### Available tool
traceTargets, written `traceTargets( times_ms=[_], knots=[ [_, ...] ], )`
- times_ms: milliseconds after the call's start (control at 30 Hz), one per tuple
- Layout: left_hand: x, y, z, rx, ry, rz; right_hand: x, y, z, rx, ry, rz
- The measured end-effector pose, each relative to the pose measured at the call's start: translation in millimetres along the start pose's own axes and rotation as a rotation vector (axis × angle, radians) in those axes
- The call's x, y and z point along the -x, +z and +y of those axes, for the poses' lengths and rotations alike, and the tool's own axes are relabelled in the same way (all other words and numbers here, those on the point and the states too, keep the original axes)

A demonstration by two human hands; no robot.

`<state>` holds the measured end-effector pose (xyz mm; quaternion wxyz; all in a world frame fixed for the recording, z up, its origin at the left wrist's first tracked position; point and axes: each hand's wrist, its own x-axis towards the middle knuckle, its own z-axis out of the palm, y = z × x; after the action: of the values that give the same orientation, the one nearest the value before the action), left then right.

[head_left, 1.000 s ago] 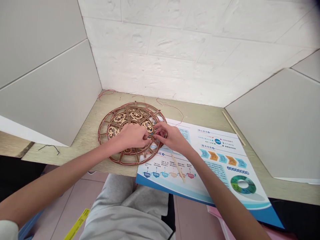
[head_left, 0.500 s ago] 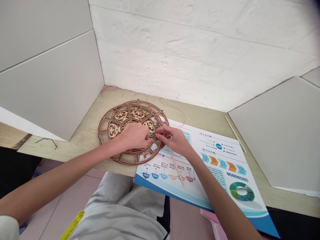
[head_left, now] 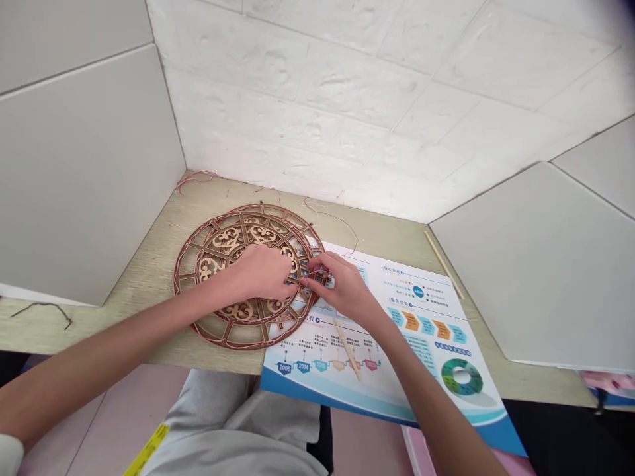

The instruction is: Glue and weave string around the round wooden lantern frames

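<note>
A round openwork wooden lattice, with scrolled cut-outs and reddish strands along its rim, lies on the bench, overlapping a printed sheet. My left hand rests on the lattice, right of its middle, with fingers curled and thumb pointing right; whatever its fingertips pinch is hidden. Close beside it, at the lattice's right edge, my right hand has thumb and fingers bent together on a thin thread. More loose thread trails in a loop behind the lattice.
The printed sheet overhangs the front edge of the bench. One thin wooden stick lies on it, another stick by the right panel. Reddish threads sit in the back left corner, a dark wire at the left. White panels flank the bench.
The view has shifted, moving the bench things slightly left in the picture. My right hand's fingers have parted a little more around the thread; my left hand stays on the lattice.
</note>
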<state>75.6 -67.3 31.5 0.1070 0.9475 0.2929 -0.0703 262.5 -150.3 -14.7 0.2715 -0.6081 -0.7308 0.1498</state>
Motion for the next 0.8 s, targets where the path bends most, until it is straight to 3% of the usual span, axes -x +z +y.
traceTargets(
  times_ms=[167,333,800],
  knots=[
    [-0.1,6.2,-0.6,0.046,0.031,0.053,9.7,-10.5,0.9,0.013,-0.024,-0.032],
    [-4.1,14.4,-3.4,0.103,0.085,0.100,11.4,-17.5,7.3,0.047,-0.050,0.030],
    [-2.7,27.6,-6.1,0.129,0.093,0.199,-0.7,-3.2,13.4,0.010,-0.107,-0.085]
  ],
)
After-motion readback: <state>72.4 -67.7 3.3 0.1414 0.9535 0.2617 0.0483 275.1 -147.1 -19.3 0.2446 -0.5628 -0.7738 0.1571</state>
